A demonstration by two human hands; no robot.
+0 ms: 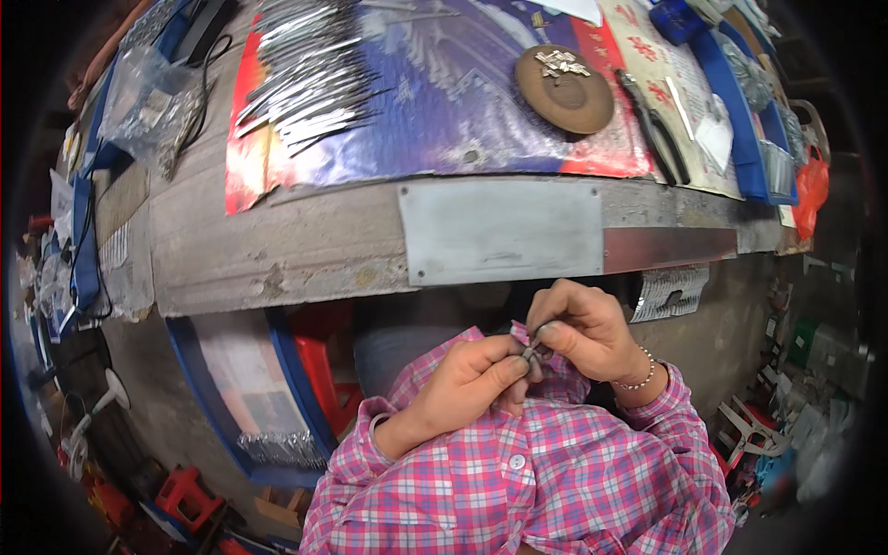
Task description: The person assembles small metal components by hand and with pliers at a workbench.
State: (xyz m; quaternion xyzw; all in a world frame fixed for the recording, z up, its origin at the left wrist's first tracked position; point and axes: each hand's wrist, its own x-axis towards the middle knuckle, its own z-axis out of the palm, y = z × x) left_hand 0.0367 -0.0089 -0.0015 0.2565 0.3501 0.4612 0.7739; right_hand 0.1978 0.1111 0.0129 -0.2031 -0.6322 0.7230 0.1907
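Note:
Close to my chest, below the bench's front edge, both hands meet fingertip to fingertip. My left hand (476,381) is closed, thumb and forefinger pinching a small grey metal piece (530,353). My right hand (585,331) is also closed in a pinch, its thumb and bent forefinger at the upper end of that piece. The fingers cover most of it, so its exact kind is hidden. On the bench lies a heap of thin metal rods (310,79). A round brown dish (581,113) holds several small silvery metal pieces (561,64).
Black-handled pliers (661,139) lie right of the dish. Blue bins (775,185) stand at the bench's right end; a clear plastic bag (148,106) lies at the left. A pale metal plate (504,231) covers the bench edge. Below left are a blue tray (211,393) and red stool (319,365).

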